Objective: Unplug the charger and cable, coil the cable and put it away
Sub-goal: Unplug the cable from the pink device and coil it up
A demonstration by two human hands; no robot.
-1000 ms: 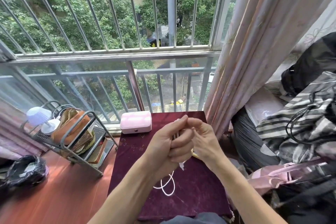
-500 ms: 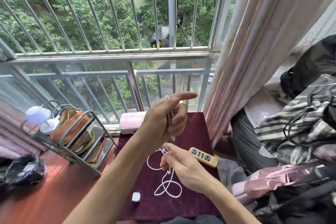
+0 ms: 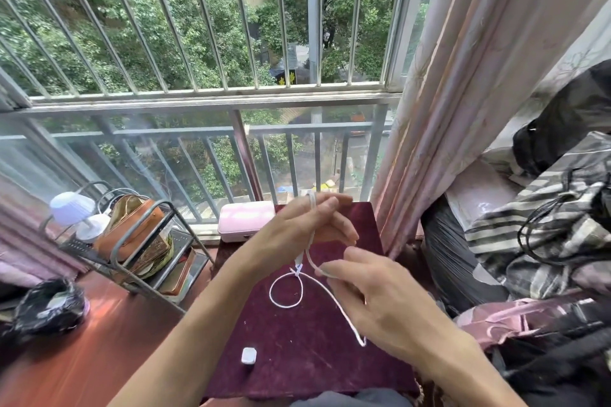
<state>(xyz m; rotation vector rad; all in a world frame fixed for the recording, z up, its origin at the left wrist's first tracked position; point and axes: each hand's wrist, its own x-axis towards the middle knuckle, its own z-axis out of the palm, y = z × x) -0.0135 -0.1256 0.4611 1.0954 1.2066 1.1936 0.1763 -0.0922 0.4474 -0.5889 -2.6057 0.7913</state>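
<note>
On the dark red velvety cloth lies a small white charger; above it, the left hand holds the thin white cable wound over its fingers, one loop dangling, while the right hand pinches a strand.

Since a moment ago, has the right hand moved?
Yes. The right hand has dropped from beside the left hand, toward the near edge of the maroon table.

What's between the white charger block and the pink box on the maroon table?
Head view: the white cable, a loop lying on the cloth below the left hand, sits between the charger block and the pink box; otherwise bare maroon cloth.
</note>
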